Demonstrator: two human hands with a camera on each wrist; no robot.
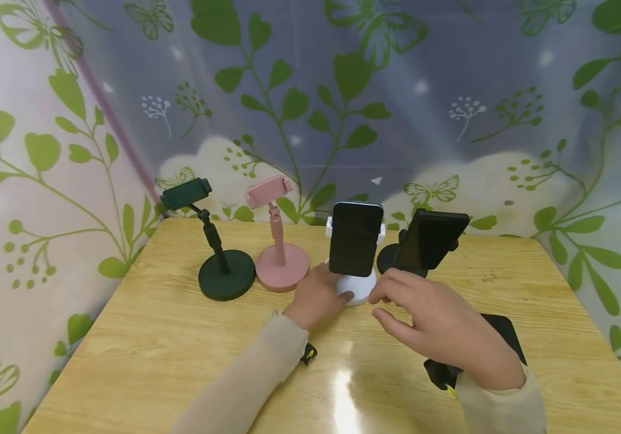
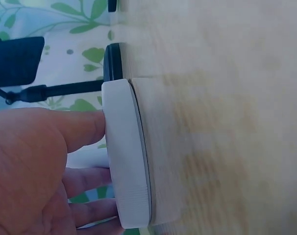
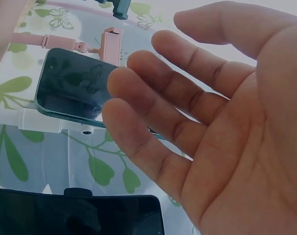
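Head view shows the upright phone (image 1: 353, 244) in the white stand (image 1: 355, 289), with the white clamp (image 1: 381, 234) at both of its long sides. As I judge it, the mounting of this phone is finished, and perhaps only a small adjusting of the stand remains. The left grip (image 1: 318, 297) holds the base of this stand: the thumb is on its top and the fingers reach round the edge, so it is pinching the rim. The right grip (image 1: 441, 319) is spread, with loose fingers, and holds nothing; it is near the phone but apart from it.

Just beside, on the right, the second phone (image 1: 431, 242) sits tilted in the black stand (image 1: 389, 258), so this pair also seems complete. On the other side, the pink stand (image 1: 283, 270) and, farther out, the green stand (image 1: 226, 275) carry no phone; if all four must be filled, half of the work is left. A flat black object (image 1: 506, 331) lies on the surface (image 1: 142, 361), partly hidden under the right forearm; it may be another phone, but I cannot tell.
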